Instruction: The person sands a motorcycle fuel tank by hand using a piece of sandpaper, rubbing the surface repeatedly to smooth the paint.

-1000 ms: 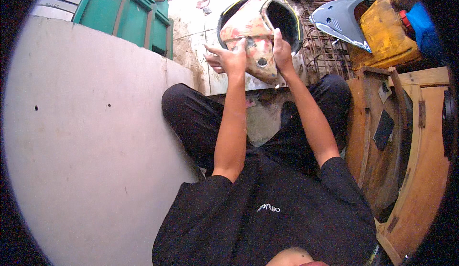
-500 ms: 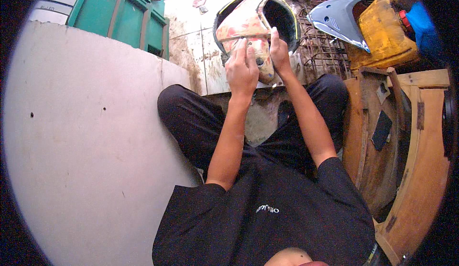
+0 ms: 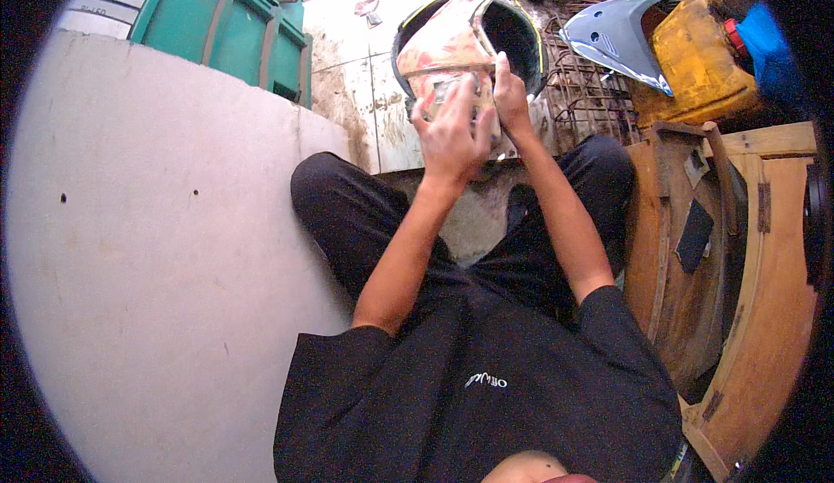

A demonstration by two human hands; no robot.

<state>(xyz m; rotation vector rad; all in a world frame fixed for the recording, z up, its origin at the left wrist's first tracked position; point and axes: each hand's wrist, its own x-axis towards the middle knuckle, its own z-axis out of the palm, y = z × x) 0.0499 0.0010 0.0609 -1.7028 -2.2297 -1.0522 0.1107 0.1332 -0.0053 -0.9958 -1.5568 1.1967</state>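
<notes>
A cream motorcycle body panel with reddish patches lies on a black tyre in front of my crossed legs. My left hand lies over the panel's lower part, fingers spread and slightly blurred. Near those fingertips shows a greyish patch; whether it is a loose piece or part of the panel I cannot tell. My right hand grips the panel's right edge, one finger pointing up along it. My palms hide the panel's near end.
A white wall rises close on my left, with a green cabinet beyond. To the right are rusty wire mesh, a grey-blue panel, a yellow jerrycan and a wooden frame. Pale tiles lie under the tyre.
My left hand has slid right and a little nearer over the panel, and its fingers have spread. The right hand keeps its grip on the edge.
</notes>
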